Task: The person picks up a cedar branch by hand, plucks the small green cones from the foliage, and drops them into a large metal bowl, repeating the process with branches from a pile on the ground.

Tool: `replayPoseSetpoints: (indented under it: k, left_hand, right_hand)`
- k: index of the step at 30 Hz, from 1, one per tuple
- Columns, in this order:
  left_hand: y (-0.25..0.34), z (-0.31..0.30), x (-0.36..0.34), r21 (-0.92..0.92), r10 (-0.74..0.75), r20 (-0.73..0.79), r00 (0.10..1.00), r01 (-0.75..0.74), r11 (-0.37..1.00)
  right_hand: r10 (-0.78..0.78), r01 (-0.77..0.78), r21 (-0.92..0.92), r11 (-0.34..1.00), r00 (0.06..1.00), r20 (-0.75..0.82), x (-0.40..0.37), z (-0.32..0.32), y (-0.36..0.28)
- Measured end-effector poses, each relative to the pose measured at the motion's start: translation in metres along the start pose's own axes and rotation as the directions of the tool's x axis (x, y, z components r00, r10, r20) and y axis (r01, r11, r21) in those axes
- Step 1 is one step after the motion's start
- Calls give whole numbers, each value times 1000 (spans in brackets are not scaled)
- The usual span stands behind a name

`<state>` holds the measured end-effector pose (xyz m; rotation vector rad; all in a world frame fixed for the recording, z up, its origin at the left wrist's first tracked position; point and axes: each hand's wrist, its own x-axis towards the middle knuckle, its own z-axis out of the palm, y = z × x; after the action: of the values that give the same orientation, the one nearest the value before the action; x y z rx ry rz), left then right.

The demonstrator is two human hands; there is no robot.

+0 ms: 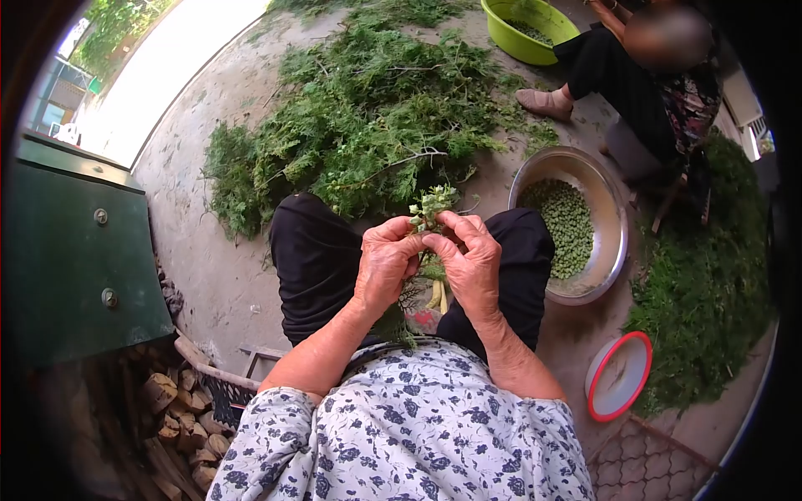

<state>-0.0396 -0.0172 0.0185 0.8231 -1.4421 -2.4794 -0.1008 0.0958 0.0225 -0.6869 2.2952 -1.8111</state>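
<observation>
The left hand [386,257] and right hand [469,255] both pinch a green sprig [433,203]; tugging too hard might snap it, missing the metal bowl [609,219] at three o'clock.

The sprig [433,202] is green, the shirt [405,422] blue-flowered white, the co-worker's top [692,108] seemingly dark floral.

No writing, label, number or sign can be read here.
</observation>
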Motion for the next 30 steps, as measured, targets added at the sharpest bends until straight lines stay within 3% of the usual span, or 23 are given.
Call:
replayPoseSetpoints:
  k: [6, 8, 10, 12, 14, 15, 17, 20, 22, 24, 25, 28, 30]
  left_hand:
    - [1, 5, -2, 133, 28, 24, 999, -31, 991]
    - [7, 4, -3, 171, -3, 20, 1000, -1, 985]
    - [13, 4, -4, 51, -127, 82, 988, 124, 991]
    - [12, 5, -3, -31, -127, 64, 990, 129, 991]
    - [11, 4, -3, -110, -126, 52, 991, 131, 985]
    - [12, 1, -4, -142, -115, 112, 987, 130, 981]
    - [8, -6, -1, -170, -87, 207, 975, 123, 978]
    - [15, 0, -7, -190, -60, 145, 988, 87, 978]
    - [10, 0, -4, -196, -16, 137, 990, 43, 980]
    - [8, 0, -5, -203, 25, 128, 991, 1, 979]
    - [7, 1, -6, -199, 15, 139, 990, 13, 980]
    - [2, 2, -6, -181, 23, 186, 982, 12, 983]
    - [3, 8, -8, -172, 70, 201, 977, -35, 984]
  right_hand:
    - [159, -168, 227, 959, 986, 58, 0, -2, 8]
    - [338, -397, 506, 766, 918, 208, 1, -5, 3]
    - [336, -397, 555, 731, 917, 214, 2, -7, 11]
    - [334, -395, 601, 694, 917, 217, 5, -16, 15]
    - [409, -405, 718, 567, 894, 181, 12, -29, 11]
    - [423, -363, 739, 568, 899, 116, 15, -35, 11]
    - [366, -230, 700, 676, 930, -47, 20, -56, 16]
    - [233, -38, 495, 868, 911, -340, 25, -96, 27]
    - [213, -113, 220, 969, 835, -507, 26, -126, 37]
    - [131, -186, -25, 982, 777, -616, 26, -151, 59]
    - [139, -248, -83, 965, 754, -642, 25, -160, 64]
    - [136, -204, -33, 978, 755, -641, 24, -161, 59]
    - [166, -104, 156, 982, 871, -463, 21, -141, 40]
